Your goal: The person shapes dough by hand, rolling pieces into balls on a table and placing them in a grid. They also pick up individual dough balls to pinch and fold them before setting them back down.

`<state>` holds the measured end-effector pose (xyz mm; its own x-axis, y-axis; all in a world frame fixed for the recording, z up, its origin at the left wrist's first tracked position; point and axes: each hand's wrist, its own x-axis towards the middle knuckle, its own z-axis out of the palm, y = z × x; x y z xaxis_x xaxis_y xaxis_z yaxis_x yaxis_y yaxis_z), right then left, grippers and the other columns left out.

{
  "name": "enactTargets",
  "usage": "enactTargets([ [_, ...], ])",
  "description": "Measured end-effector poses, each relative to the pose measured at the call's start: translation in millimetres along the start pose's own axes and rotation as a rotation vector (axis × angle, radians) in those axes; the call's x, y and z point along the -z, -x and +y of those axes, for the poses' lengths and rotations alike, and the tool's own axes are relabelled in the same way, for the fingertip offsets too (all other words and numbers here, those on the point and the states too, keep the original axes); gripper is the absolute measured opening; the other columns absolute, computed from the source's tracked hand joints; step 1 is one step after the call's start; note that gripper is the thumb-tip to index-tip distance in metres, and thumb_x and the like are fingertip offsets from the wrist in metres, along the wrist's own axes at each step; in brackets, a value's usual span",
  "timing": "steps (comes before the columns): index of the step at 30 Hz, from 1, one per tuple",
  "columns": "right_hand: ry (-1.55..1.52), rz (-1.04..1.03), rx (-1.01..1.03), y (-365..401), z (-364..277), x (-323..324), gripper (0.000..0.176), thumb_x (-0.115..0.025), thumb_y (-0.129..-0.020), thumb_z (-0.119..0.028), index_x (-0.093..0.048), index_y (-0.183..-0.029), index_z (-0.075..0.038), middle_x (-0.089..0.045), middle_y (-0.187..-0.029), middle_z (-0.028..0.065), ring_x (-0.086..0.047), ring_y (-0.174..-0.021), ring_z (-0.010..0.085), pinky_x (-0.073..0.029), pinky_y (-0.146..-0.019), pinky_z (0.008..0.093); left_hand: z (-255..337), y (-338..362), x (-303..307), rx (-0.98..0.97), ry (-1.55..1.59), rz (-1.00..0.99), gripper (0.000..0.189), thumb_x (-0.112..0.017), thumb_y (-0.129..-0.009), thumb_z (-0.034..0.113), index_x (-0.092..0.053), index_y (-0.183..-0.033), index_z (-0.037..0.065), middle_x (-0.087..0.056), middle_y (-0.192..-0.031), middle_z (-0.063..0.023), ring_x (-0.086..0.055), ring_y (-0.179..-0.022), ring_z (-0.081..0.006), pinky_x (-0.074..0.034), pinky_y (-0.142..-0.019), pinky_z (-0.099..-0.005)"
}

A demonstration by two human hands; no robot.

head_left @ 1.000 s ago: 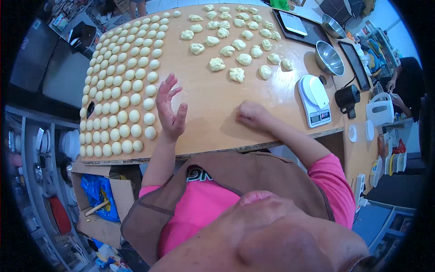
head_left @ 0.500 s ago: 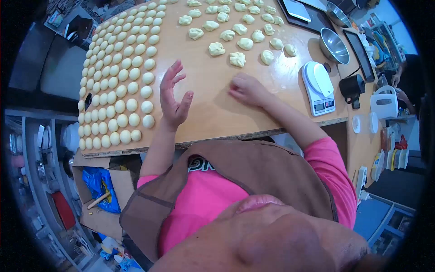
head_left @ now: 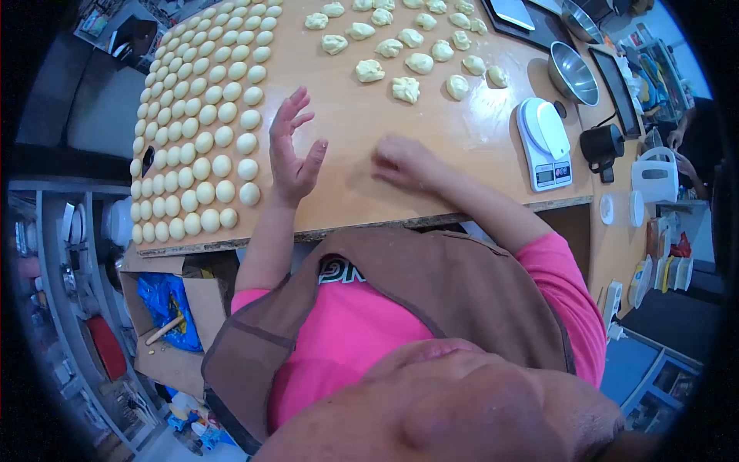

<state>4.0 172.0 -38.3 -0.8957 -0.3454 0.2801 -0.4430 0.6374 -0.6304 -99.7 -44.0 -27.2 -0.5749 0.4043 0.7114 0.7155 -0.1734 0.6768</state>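
My left hand [head_left: 295, 158] is raised over the near part of the wooden table [head_left: 339, 173], palm turned inward, fingers and thumb apart, holding nothing. Beside it on the left are rows of smooth, round dough balls [head_left: 220, 165]. My right hand [head_left: 404, 162] is curled, knuckles up, low over the table or resting on it. Its fingers are slightly blurred, and whatever lies under them is hidden. Beyond this hand lie rough, unshaped dough pieces [head_left: 406, 90], scattered toward the far side.
A white kitchen scale [head_left: 545, 142] stands on the right, near a steel bowl [head_left: 573, 73] and a black jug [head_left: 600, 145]. Dark trays [head_left: 616, 88] lie farther back. Another person's hand [head_left: 677, 138] shows at the far right. An open cardboard box [head_left: 206, 312] sits below the table's left edge.
My right hand has shifted slightly left and stays curled. My left hand remains raised with fingers apart. The whole view has tilted a little, with the table appearing higher.
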Motion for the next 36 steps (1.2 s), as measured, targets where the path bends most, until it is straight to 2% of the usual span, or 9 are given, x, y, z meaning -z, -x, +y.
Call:
enactTargets([
  [5, 0.019, 0.092, 0.078, 32, 39, 16, 0.024, -0.071, -0.079, -0.017, -0.052, -0.076, -0.003, -0.055, -0.075, 0.0128, -0.054, -0.071, 0.0319, -0.045, -0.064, 0.0398, 3, -5, 3, 0.016, 0.062, 0.158, 0.068, -0.057, -0.091, 0.022, -0.018, -0.145, 0.011, -0.035, -0.142, -0.0249, -0.042, -0.127, -0.0347, -0.042, -0.098, -0.0467],
  [7, 0.111, 0.179, -0.104, 12, 32, 17, 0.024, -0.072, -0.079, -0.018, -0.053, -0.077, -0.004, -0.055, -0.074, 0.0116, -0.055, -0.071, 0.0304, -0.045, -0.064, 0.0394, 3, -3, -1, -0.001, 0.055, 0.075, 0.068, -0.057, -0.091, 0.022, -0.017, -0.146, 0.012, -0.035, -0.142, -0.0247, -0.042, -0.127, -0.0344, -0.042, -0.097, -0.0463],
  [11, 0.056, 0.014, -0.077, 10, 1, 3, 0.023, -0.073, -0.078, -0.019, -0.056, -0.082, -0.004, -0.056, -0.077, 0.0117, -0.056, -0.073, 0.0299, -0.046, -0.066, 0.0392, -1, -2, 1, -0.044, -0.001, 0.008, 0.069, -0.057, -0.091, 0.022, -0.016, -0.146, 0.012, -0.035, -0.142, -0.0246, -0.043, -0.126, -0.0337, -0.042, -0.097, -0.0456],
  [14, 0.089, 0.048, -0.061, 37, 24, 17, 0.023, -0.073, -0.078, -0.019, -0.056, -0.083, -0.004, -0.056, -0.079, 0.0121, -0.056, -0.074, 0.0302, -0.046, -0.068, 0.0397, 0, -5, 6, 0.016, 0.063, 0.176, 0.071, -0.06, -0.088, 0.019, -0.018, -0.145, 0.007, -0.035, -0.142, -0.0242, -0.044, -0.125, -0.034, -0.043, -0.096, -0.0449],
  [22, 0.026, 0.051, -0.097, 24, 1, 6, 0.023, -0.075, -0.075, -0.016, -0.056, -0.084, -0.006, -0.057, -0.079, 0.0121, -0.057, -0.077, 0.0315, -0.047, -0.068, 0.0388, -5, -3, 3, -0.044, 0.008, 0.06, 0.072, -0.059, -0.088, 0.018, -0.017, -0.145, 0.006, -0.035, -0.142, -0.0245, -0.044, -0.126, -0.0338, -0.043, -0.096, -0.0442],
  [25, 0.03, 0.114, 0.001, 39, 29, 14, 0.025, -0.075, -0.075, -0.019, -0.055, -0.083, -0.006, -0.057, -0.081, 0.0115, -0.057, -0.079, 0.0316, -0.047, -0.069, 0.0384, -4, -6, 5, 0.017, 0.065, 0.184, 0.072, -0.06, -0.088, 0.017, -0.016, -0.145, 0.006, -0.035, -0.142, -0.0247, -0.044, -0.125, -0.0337, -0.043, -0.096, -0.0442],
  [29, 0.134, 0.145, -0.143, 15, 22, 16, 0.027, -0.074, -0.077, -0.021, -0.054, -0.085, -0.005, -0.055, -0.081, 0.0119, -0.056, -0.08, 0.0303, -0.047, -0.07, 0.0384, 1, -4, 0, -0.005, 0.03, 0.086, 0.069, -0.057, -0.091, 0.018, -0.015, -0.146, 0.011, -0.033, -0.143, -0.0249, -0.043, -0.126, -0.0342, -0.043, -0.097, -0.0451],
  [31, 0.072, 0.02, -0.134, 12, 2, 10, 0.026, -0.074, -0.077, -0.02, -0.055, -0.086, -0.004, -0.056, -0.083, 0.0124, -0.056, -0.08, 0.0303, -0.047, -0.071, 0.0387, -2, -3, 2, -0.017, -0.029, 0.019, 0.069, -0.057, -0.091, 0.019, -0.015, -0.146, 0.011, -0.034, -0.143, -0.0246, -0.043, -0.126, -0.0339, -0.043, -0.097, -0.0449],
  [36, 0.128, 0.089, -0.131, 43, 19, 26, 0.027, -0.075, -0.076, -0.019, -0.055, -0.086, -0.004, -0.058, -0.086, 0.0128, -0.057, -0.083, 0.0312, -0.047, -0.073, 0.04, -1, -7, 6, 0.018, 0.044, 0.169, 0.071, -0.059, -0.089, 0.018, -0.016, -0.145, 0.008, -0.034, -0.143, -0.0247, -0.044, -0.125, -0.0338, -0.043, -0.097, -0.0442],
])
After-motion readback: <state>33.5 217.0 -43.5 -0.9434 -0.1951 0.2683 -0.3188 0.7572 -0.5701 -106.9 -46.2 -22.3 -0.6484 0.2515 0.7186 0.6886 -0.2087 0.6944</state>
